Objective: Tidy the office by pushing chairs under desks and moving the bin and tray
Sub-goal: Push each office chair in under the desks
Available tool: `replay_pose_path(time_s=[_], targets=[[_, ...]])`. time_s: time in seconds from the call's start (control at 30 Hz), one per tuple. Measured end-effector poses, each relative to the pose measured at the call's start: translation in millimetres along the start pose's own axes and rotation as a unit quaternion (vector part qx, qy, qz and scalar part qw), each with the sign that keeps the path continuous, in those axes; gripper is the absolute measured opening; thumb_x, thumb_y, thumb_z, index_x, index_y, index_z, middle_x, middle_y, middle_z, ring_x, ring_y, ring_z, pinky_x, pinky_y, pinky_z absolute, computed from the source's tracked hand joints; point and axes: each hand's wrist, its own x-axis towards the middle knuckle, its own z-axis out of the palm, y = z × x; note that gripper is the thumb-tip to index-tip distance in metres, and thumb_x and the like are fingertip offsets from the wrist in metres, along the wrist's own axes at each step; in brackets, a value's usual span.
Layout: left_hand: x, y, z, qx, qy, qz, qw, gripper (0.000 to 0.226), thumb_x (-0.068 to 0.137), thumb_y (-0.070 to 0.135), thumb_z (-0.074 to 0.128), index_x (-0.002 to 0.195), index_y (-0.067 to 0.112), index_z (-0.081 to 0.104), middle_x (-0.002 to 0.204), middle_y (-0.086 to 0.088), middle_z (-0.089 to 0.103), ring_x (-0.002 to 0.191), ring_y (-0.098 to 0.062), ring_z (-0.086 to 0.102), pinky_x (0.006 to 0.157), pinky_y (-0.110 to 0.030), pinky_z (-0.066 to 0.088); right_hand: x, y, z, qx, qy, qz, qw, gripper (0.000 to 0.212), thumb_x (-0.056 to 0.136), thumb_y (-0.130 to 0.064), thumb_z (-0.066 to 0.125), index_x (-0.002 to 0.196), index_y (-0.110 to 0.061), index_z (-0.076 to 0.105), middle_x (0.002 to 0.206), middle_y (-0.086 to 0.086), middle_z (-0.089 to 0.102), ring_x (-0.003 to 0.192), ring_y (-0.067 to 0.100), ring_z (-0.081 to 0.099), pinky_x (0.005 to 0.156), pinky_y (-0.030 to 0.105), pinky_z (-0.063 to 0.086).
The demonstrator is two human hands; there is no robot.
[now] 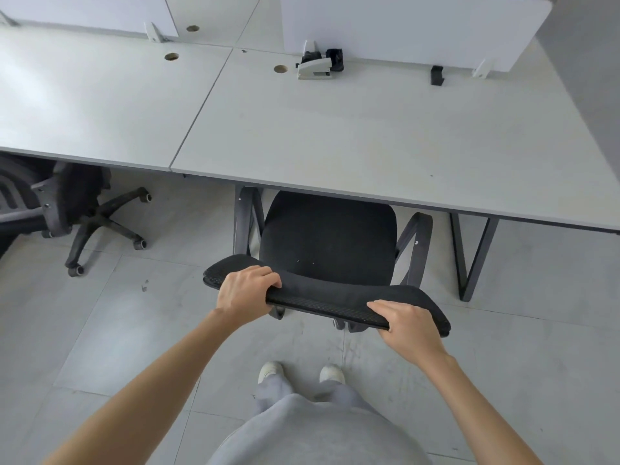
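So the person is standing right behind the black office chair [327,243], both hands on the top edge of its backrest [322,298]. The left hand [246,292] has its fingers curled over the top near the left end, and the right hand [407,325] lies on the top edge near the right end with the fingers laid fairly flat along the mesh and the thumb seemingly tucked under, so that's a looser grip than the left one. The chair sits directly in front of them, seat pointing at the surface [369,135], and the front of the seat is already just under its near edge, with the armrests right at that edge. The thing that matters here: the backrest's long axis runs left to right but is skewed a bit, the left end sitting further forward than the right. So a straight push probably needs a touch more from the right hand to square it up between the surface's legs. Both hands are about equally placed for it. There's a second chair [72,209] off to the left, tipped or turned oddly and only partly under the neighbouring surface, which looks like it needs sorting too. No bin or tray in view.
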Motion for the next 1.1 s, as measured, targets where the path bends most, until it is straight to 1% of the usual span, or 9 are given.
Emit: replay_pose_path(time_s=[0.17, 0.4, 0.67, 0.73, 0.8, 0.9, 0.93, 1.0, 1.1], targets=[[-6.1, 14.7, 8.8, -0.015, -0.007, -0.009, 1.0, 0.03, 0.051, 0.009, 0.074, 0.073, 0.027, 0.066, 0.069, 0.013, 0.064, 0.065, -0.015, 0.062, 0.042, -0.019, 0.033, -8.4, 12.1, 4.5, 0.004, -0.025, 0.035, 0.999, 0.043, 0.058, -0.011, 0.081, 0.098, -0.022, 0.074, 0.098, -0.005, 0.074, 0.089, 0.016, 0.07, 0.065, 0.029, 0.056], [-8.0, 15.5, 9.6, -0.032, 0.002, -0.01, 0.999, 0.026, 0.054, 0.008, 0.074, 0.073, 0.025, 0.067, 0.071, 0.012, 0.066, 0.067, -0.015, 0.063, 0.042, -0.019, 0.032, -10.0, 4.6, 3.4, 0.008, -0.012, 0.048, 0.999, 0.046, 0.048, -0.007, 0.08, 0.091, -0.022, 0.074, 0.091, -0.009, 0.074, 0.08, 0.015, 0.07, 0.053, 0.026, 0.054], [-12.5, 17.9, 11.9, -0.025, 0.01, -0.01, 1.0, 0.031, 0.05, 0.005, 0.078, 0.071, 0.024, 0.067, 0.069, 0.012, 0.066, 0.064, -0.013, 0.063, 0.044, -0.018, 0.031, -13.6, 1.4, 4.8, -0.004, -0.003, 0.05, 0.999, 0.047, 0.046, -0.004, 0.079, 0.089, -0.021, 0.073, 0.087, -0.009, 0.073, 0.077, 0.017, 0.07, 0.048, 0.028, 0.053], [-12.5, 16.8, 11.9, -0.026, 0.003, -0.004, 1.0, 0.033, 0.049, 0.004, 0.08, 0.072, 0.023, 0.068, 0.07, 0.011, 0.066, 0.065, -0.015, 0.063, 0.044, -0.018, 0.034, -12.8, -0.9, 3.3, 0.002, -0.024, 0.061, 0.998, 0.045, 0.054, -0.004, 0.076, 0.096, -0.02, 0.072, 0.095, -0.008, 0.073, 0.085, 0.018, 0.069, 0.057, 0.03, 0.053], [-11.5, 13.9, 12.0, -0.041, -0.011, 0.014, 0.999, 0.031, 0.053, 0.004, 0.079, 0.079, 0.018, 0.069, 0.077, 0.006, 0.069, 0.071, -0.019, 0.065, 0.049, -0.022, 0.043, -9.9, -3.7, -3.5, 0.01, -0.067, 0.067, 0.995, 0.044, 0.072, -0.011, 0.068, 0.114, -0.02, 0.065, 0.115, -0.009, 0.066, 0.105, 0.017, 0.062, 0.077, 0.032, 0.051], [-16.2, 14.5, 6.4, -0.066, -0.032, 0.055, 0.996, 0.03, 0.069, 0.01, 0.072, 0.1, 0.012, 0.069, 0.096, -0.001, 0.072, 0.089, -0.024, 0.066, 0.076, -0.033, 0.051, -6.1, -13.6, -22.0, 0.115, -0.142, 0.066, 0.981, 0.047, 0.085, -0.023, 0.06, 0.131, -0.022, 0.052, 0.134, -0.013, 0.052, 0.122, 0.008, 0.049, 0.094, 0.017, 0.039], [-21.6, 17.0, 3.9, -0.091, -0.023, 0.047, 0.995, 0.031, 0.075, 0.013, 0.069, 0.106, 0.013, 0.067, 0.101, 0.0, 0.071, 0.094, -0.021, 0.064, 0.084, -0.032, 0.048, -5.1, -21.0, -28.1, 0.165, -0.141, 0.06, 0.974, 0.047, 0.086, -0.024, 0.06, 0.132, -0.023, 0.051, 0.133, -0.015, 0.051, 0.12, 0.001, 0.047, 0.092, 0.008, 0.034], [-37.7, 24.8, -4.0, -0.198, 0.01, -0.032, 0.98, 0.032, 0.085, 0.017, 0.062, 0.117, 0.017, 0.062, 0.11, 0.006, 0.066, 0.101, -0.011, 0.057, 0.091, -0.025, 0.043, -2.1, -42.3, -36.2, 0.253, -0.119, 0.047, 0.959, 0.045, 0.088, -0.02, 0.059, 0.132, -0.023, 0.05, 0.127, -0.023, 0.049, 0.11, -0.014, 0.044, 0.087, -0.003, 0.029], [-72.4, 32.2, -12.7, -0.393, 0.098, -0.191, 0.894, 0.028, 0.09, 0.012, 0.057, 0.116, 0.021, 0.061, 0.109, 0.018, 0.065, 0.104, 0.001, 0.057, 0.091, -0.011, 0.042, 7.3, -75.6, -30.9, 0.359, -0.127, 0.008, 0.925, 0.042, 0.09, -0.01, 0.055, 0.13, -0.022, 0.052, 0.123, -0.023, 0.053, 0.112, -0.014, 0.049, 0.095, 0.004, 0.036]])
